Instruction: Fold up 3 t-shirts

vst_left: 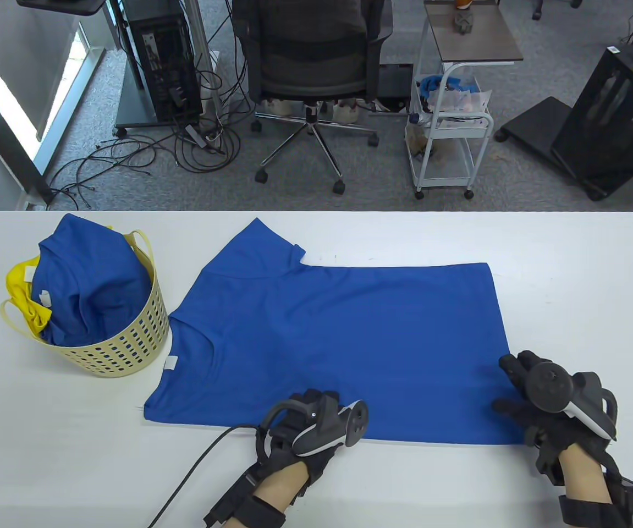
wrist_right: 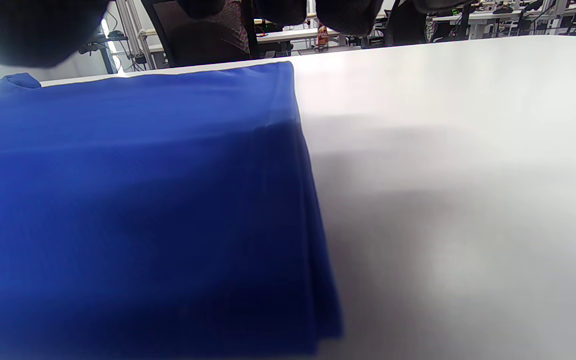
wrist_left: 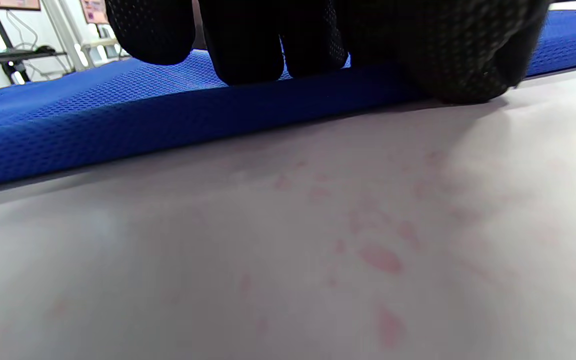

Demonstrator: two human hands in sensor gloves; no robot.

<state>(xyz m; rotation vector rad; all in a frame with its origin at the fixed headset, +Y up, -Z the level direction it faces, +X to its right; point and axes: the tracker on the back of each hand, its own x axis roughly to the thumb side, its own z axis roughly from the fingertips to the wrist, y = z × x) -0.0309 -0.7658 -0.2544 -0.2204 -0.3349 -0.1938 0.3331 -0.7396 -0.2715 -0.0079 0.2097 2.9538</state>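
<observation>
The blue t-shirt (vst_left: 338,341) lies spread on the white bench (vst_left: 580,264), collar end toward the basket (vst_left: 124,341) and hem end away from it. Its near edge looks doubled, as if the near side were already folded in, while one sleeve sticks out on the far side; I cannot be sure of the layers.

The left hand (vst_left: 311,423) rests on the shirt's near edge about midway along. In the left wrist view its fingers (wrist_left: 268,45) press down together on the cloth, the thumb touching the bench just beside the edge. The right hand (vst_left: 547,396) sits at the shirt's near hem corner, fingers spread over the cloth in the table view; whether they pinch the corner cannot be told, since the right wrist view shows only the stacked hem edge.

This reads as an early fold of the first shirt, the hands flattening or taking hold of the near edge. The next move likely calls for a firm hold on both points, so the layers travel together without bunching.

Just beside the shirt's collar, the perforated yellow basket holds another blue shirt (vst_left: 85,280) and a yellow garment (vst_left: 25,297). Small white tags show at the spread shirt's collar and on the basket shirt; no writing is legible.
</observation>
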